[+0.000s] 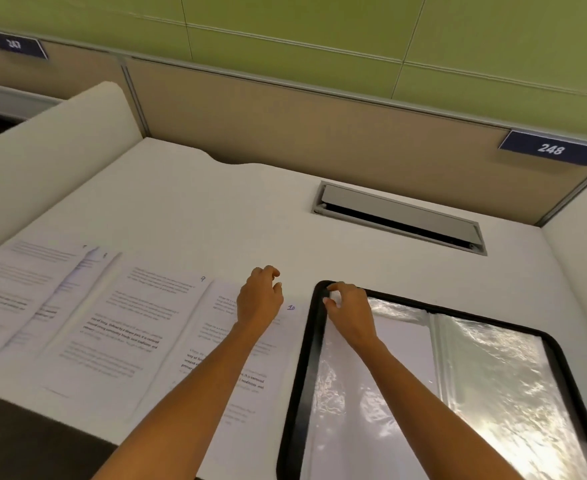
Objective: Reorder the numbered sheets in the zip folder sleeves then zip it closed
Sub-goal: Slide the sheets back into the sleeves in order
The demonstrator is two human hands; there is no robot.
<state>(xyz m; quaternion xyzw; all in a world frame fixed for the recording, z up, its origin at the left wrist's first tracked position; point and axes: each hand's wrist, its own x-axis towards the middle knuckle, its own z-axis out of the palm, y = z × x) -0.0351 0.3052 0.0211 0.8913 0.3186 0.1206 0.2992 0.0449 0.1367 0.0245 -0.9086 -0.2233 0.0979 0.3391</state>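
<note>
Your left hand (259, 299) hovers, fingers loosely curled and holding nothing, over the sheet numbered 10 (267, 358). Your right hand (349, 308) pinches the far left corner of the open zip folder (307, 358). The folder is black-rimmed, with glossy, crinkled clear sleeves (492, 375), and lies flat on the white tabletop (215, 209).

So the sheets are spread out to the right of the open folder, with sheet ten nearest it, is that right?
No: the head view shows the sheets left of the open folder, not right, and sheet ten is nearest it.
</note>
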